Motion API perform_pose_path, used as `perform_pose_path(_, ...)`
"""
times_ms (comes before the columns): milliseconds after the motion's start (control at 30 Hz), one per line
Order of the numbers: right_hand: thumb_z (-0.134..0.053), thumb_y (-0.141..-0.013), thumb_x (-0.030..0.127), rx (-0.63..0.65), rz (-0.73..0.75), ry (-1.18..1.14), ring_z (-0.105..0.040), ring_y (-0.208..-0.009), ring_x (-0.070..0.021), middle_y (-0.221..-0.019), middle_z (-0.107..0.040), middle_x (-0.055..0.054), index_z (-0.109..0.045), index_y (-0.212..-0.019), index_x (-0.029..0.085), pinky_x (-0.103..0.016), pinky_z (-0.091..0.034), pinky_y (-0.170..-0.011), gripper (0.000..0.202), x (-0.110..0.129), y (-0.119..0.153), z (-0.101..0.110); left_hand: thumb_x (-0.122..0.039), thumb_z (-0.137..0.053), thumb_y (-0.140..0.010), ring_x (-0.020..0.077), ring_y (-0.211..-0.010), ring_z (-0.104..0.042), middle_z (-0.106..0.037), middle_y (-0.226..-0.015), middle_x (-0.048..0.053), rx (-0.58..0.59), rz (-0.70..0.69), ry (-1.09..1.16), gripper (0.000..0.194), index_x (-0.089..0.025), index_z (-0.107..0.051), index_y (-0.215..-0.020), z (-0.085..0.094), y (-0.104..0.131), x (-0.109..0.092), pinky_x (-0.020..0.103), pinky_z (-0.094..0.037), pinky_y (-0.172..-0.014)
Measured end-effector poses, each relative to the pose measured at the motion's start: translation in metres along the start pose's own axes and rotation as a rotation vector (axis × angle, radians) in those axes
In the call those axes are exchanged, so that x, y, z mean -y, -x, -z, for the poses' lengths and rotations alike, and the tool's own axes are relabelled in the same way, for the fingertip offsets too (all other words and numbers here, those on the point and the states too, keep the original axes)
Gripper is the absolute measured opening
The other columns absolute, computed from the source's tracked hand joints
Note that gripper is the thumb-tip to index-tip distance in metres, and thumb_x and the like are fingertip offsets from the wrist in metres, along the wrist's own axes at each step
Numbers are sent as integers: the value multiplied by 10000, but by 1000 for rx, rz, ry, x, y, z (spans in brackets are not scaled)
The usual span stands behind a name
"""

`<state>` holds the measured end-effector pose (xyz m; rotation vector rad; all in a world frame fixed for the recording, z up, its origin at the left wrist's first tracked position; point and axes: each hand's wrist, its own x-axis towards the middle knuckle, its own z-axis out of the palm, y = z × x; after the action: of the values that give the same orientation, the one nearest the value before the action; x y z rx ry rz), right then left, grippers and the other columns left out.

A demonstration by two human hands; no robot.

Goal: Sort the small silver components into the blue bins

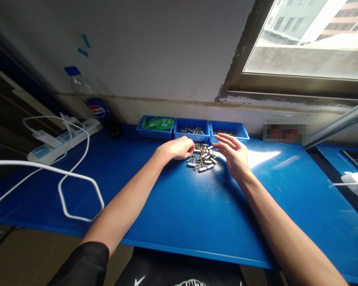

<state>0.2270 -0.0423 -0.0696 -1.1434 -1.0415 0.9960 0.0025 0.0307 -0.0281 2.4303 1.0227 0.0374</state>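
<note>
A loose pile of small metal parts (207,161) lies on the blue table, made up of short silvery cylinders and thin brass-coloured and dark pins. At its left edge is my left hand (180,148), fingers curled together and pointing down; whatever they pinch is hidden. On the pile's right side, my right hand (233,155) is raised with its fingers apart and nothing visible in it. Behind the pile stand three blue bins in a row. Green packets fill the left bin (155,134), silvery cylinders lie in the middle bin (193,138), and thin dark pieces in the right bin (243,133).
A cola bottle (98,110) stands by the wall at the back left. Near it is a white power strip (37,154), with a white cable (77,217) looping over the blue table (179,214). At the right is another white plug unit (356,184).
</note>
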Motion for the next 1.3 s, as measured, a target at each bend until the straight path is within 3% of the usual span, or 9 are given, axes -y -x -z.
perform_pose_path(200, -821, -788, 406, 19, -28, -23, -760, -901, -230, -1239, -760, -92, -745, -1134, 252, -410, -616, -859, 386, 1, 0, 0, -159, -651, -816, 155, -685, -613, -723, -798, 35, -59, -88, 57, 55, -167, -704, -823, 12, 5, -4, 240, -417, -607)
perform_pose_path(433, -855, -769, 386, 83, -58, -32, -686, -717, -163, -919, -788, -45, -770, -1071, 238, -339, -578, -738, 347, 4, 4, -3, -197, -741, -765, 145, -706, -671, -719, -761, 21, -300, -225, 369, 100, -141, -681, -822, 19, 6, -17, 229, -493, -655)
perform_pose_path(633, -883, -767, 416, 187, -78, -53, -668, -731, -165, -944, -793, -49, -766, -1159, 248, -346, -552, -741, 443, 4, 7, -6, -183, -763, -738, 137, -696, -676, -718, -757, 17, -367, -260, 388, 131, -139, -664, -811, 21, 6, -21, 222, -502, -648)
perform_pose_path(967, -912, -729, 412, 202, -90, -33, -640, -687, -160, -788, -756, -21, -828, -981, 234, -327, -529, -710, 320, 3, 7, -8, -197, -763, -744, 125, -668, -648, -694, -722, 4, -351, -258, 361, 135, -143, -649, -791, 18, 5, -26, 213, -470, -621)
perform_pose_path(1100, -918, -713, 403, 142, -61, -25, -644, -681, -161, -783, -757, -26, -827, -942, 218, -344, -542, -731, 308, 2, 5, -7, -252, -803, -730, 142, -692, -651, -704, -751, 12, -308, -173, 289, 188, -151, -667, -812, 18, 5, -21, 224, -463, -620)
perform_pose_path(1200, -916, -715, 388, 15, 14, -47, -684, -718, -174, -881, -790, -46, -824, -963, 222, -369, -564, -787, 312, -1, 1, -5, -256, -806, -733, 153, -700, -650, -712, -759, 15, -176, -99, 185, 172, -161, -682, -803, 16, 4, -16, 234, -456, -616)
perform_pose_path(1300, -912, -720, 383, -58, 67, -79, -751, -925, -229, -1166, -788, -72, -797, -1114, 263, -403, -582, -891, 427, -3, -3, -2, -179, -795, -714, 160, -728, -657, -724, -784, 19, -68, -62, 86, 138, -162, -686, -796, 12, 3, -13, 234, -446, -619)
